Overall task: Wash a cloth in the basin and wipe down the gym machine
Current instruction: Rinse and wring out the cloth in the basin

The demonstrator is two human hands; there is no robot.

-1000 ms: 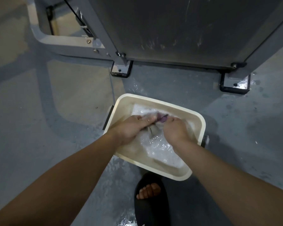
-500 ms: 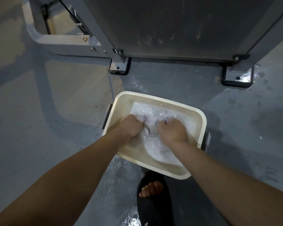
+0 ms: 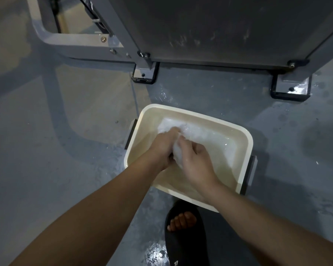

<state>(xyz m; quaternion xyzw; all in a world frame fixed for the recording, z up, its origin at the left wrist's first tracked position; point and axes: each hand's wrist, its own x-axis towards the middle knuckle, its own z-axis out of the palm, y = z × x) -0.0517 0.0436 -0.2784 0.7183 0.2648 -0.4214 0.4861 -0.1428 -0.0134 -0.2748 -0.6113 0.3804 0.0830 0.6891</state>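
A cream rectangular basin [image 3: 244,135] holding foamy water sits on the grey floor in front of the gym machine [image 3: 219,29]. Inside it, my left hand [image 3: 162,145] and my right hand [image 3: 195,160] are pressed close together. Both grip a bunched, pale wet cloth [image 3: 178,153] between them, just above the water. Most of the cloth is hidden by my fingers and the foam.
The machine's grey frame rests on two black-edged feet [image 3: 144,74] [image 3: 290,90] just beyond the basin. Water is splashed on the floor [image 3: 156,253] near my foot in a black slipper [image 3: 183,239], below the basin. Open floor lies to the left.
My hands were apart in the water half a second ago; they have come together, the right one crossing toward the left, bunching the cloth between them. The view has tilted slightly.
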